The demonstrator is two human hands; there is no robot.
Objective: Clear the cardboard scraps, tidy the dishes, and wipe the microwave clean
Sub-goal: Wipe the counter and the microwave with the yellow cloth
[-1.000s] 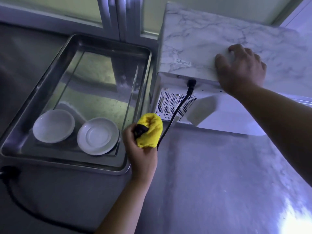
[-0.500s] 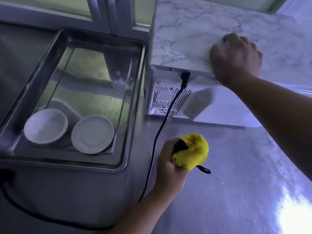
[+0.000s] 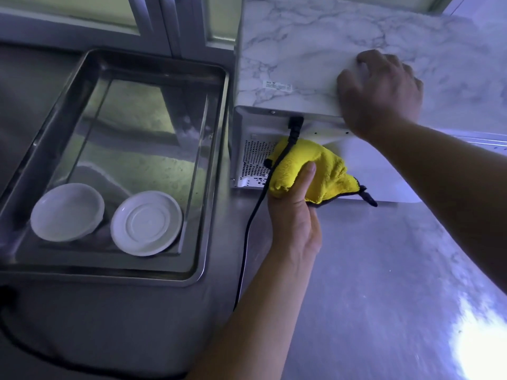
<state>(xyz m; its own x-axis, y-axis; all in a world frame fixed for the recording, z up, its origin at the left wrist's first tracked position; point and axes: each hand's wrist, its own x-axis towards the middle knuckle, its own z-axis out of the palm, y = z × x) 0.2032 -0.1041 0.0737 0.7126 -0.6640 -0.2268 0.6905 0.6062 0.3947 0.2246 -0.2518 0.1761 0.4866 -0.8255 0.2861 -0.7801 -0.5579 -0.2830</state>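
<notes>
The white microwave (image 3: 315, 50) with a marble-patterned top stands at the upper right, its back panel turned toward me. My left hand (image 3: 295, 212) grips a yellow cloth (image 3: 321, 168) and presses it against that back panel, just right of the vent grille (image 3: 255, 160). My right hand (image 3: 381, 89) rests on the rear edge of the top, fingers spread and bent over it. Two white dishes, a bowl (image 3: 67, 212) and a plate (image 3: 146, 223), lie in the steel tray (image 3: 203, 165) on the left.
The black power cord (image 3: 248, 229) runs from the plug on the microwave's back down across the steel counter (image 3: 370, 283), passing just left of my left hand. A window frame (image 3: 164, 20) lines the back. A bright glare sits at the lower right.
My left hand has carried the yellow cloth from the counter up to the microwave's back panel, and the cloth has spread out. My right hand has stayed on top.
</notes>
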